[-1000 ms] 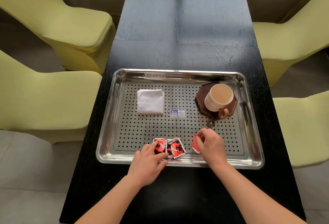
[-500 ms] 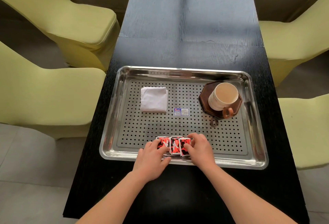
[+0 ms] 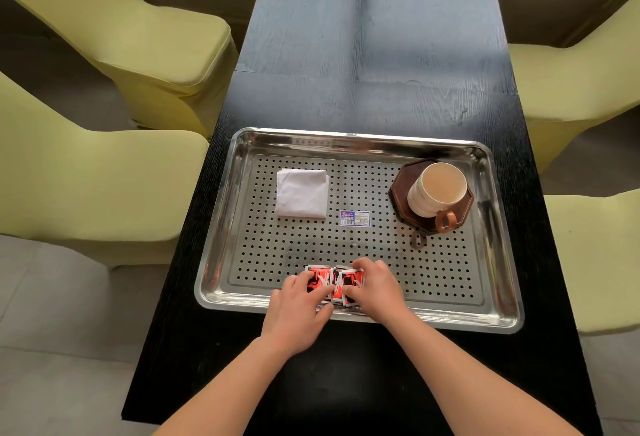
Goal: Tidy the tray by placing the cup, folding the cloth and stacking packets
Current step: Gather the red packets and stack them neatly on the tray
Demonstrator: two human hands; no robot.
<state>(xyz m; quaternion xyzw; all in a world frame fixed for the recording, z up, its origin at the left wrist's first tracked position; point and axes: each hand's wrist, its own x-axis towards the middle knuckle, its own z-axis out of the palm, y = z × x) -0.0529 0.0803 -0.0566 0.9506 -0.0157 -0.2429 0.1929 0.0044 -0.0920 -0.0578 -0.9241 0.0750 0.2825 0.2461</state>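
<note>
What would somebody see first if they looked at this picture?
Probably the left hand and right hand, gripping the red packets at the near edge of the metal tray. Next come the cup on its brown coaster at the tray's far right and the folded white cloth at its far left, with yellow-green chairs around the black table.

surface: black table (image 3: 374,54) | directly on it: steel tray (image 3: 360,139)
</note>
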